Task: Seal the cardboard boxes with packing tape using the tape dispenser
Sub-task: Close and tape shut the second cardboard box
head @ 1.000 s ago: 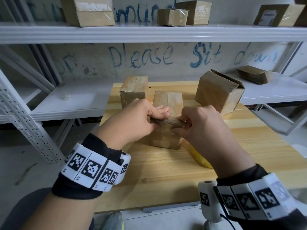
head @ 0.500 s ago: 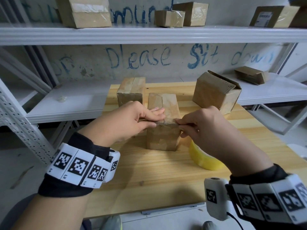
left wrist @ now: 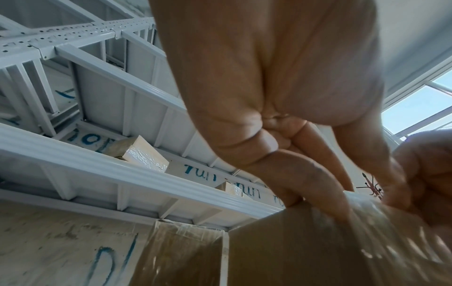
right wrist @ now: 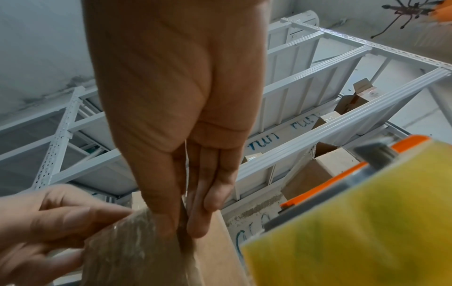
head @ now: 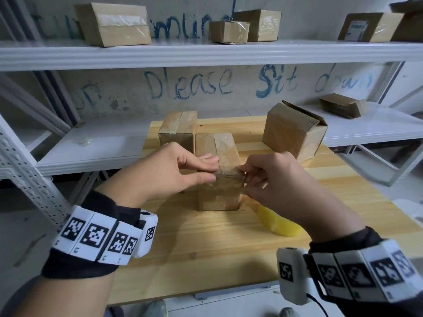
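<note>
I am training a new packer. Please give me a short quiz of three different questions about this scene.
1. True or false: both hands pinch the clear tape at the near top edge of the middle box.
2. Where does the yellow tape dispenser lie? A) on the shelf B) on the table, under the right hand C) in the left hand
3. Which box on the table has open flaps?

Key: 1 true; 2 B; 3 the right box.

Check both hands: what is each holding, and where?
Left hand and right hand pinch opposite sides of the clear tape strip at the box top's near edge.
</note>
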Motion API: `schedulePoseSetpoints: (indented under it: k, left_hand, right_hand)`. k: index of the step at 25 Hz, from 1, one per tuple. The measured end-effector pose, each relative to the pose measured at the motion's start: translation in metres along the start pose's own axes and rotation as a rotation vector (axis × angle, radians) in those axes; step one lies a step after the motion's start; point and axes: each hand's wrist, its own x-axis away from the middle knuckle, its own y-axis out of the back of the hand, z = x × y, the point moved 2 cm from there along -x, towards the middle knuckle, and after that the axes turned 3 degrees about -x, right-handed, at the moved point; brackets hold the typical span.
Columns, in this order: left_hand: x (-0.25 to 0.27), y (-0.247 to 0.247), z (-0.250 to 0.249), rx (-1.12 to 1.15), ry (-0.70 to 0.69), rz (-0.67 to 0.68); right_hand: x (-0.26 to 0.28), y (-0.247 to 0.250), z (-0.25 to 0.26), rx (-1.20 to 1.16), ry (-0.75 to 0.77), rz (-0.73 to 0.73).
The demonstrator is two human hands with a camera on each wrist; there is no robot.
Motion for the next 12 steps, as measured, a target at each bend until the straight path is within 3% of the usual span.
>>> schedulePoseSetpoints:
  k: [4,12]
  left_hand:
    - [-0.0026,-0.0016,0.0022,-0.049,-0.006,-0.013]
    - [-0.0038,-0.0025,0.0028,0.034,0.009,0.011]
  right_hand:
    - [-0.0041,-0.0018,0.0021,0.091,0.048,-0.068]
    - [-0.0038,0.0019,-0.0019,0.032,0.033,-0.011]
